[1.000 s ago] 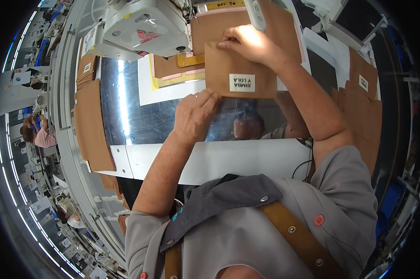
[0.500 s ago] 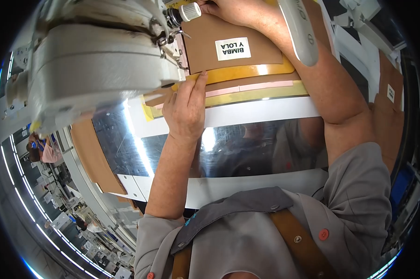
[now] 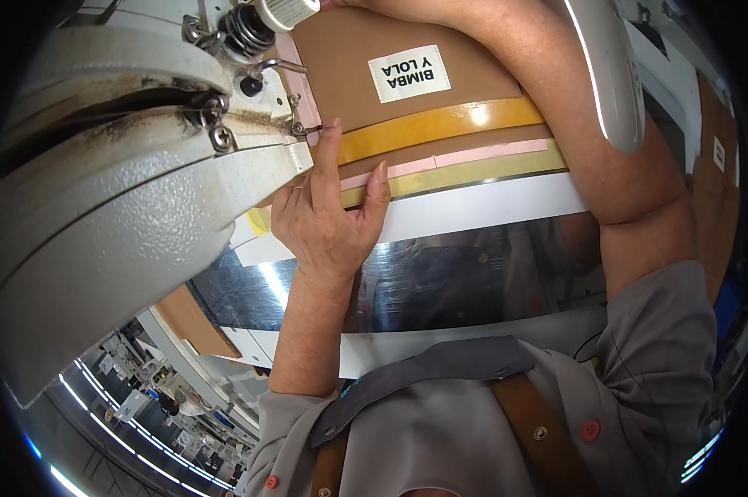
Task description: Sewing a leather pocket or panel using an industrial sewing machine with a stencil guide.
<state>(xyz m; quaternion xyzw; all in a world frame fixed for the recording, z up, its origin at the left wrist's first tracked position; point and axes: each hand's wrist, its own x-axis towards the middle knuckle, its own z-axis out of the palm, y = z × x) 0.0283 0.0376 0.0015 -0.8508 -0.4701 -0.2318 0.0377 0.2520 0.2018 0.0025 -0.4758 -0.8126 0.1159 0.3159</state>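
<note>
My left hand (image 3: pixel 328 207) is open beside the head of a grey sewing machine (image 3: pixel 133 195). Its index finger stretches up to a small metal guide on the machine's face, the thumb stands apart, and the other fingers are partly hidden by the machine. Beneath and beyond it lies a brown panel (image 3: pixel 341 50) with a white printed label (image 3: pixel 409 73), along a yellow-orange strip (image 3: pixel 448 123). Only a sliver of my right hand (image 3: pixel 345 3) shows at the top edge, beside the machine's white knob (image 3: pixel 288 12); its fingers are hidden.
A pink strip (image 3: pixel 481 153) and a pale yellow band (image 3: pixel 506 166) run along the near side of the work. A shiny metal plate (image 3: pixel 465 282) covers the nearer table. A grey lamp-like housing (image 3: pixel 614 74) hangs over my right forearm. Brown sheets (image 3: pixel 193 323) lie at left.
My left hand has lifted off the yellow-orange strip, with its index finger now raised to the machine's guide. The view has moved closer to the machine, and my right hand is nearly out of frame.
</note>
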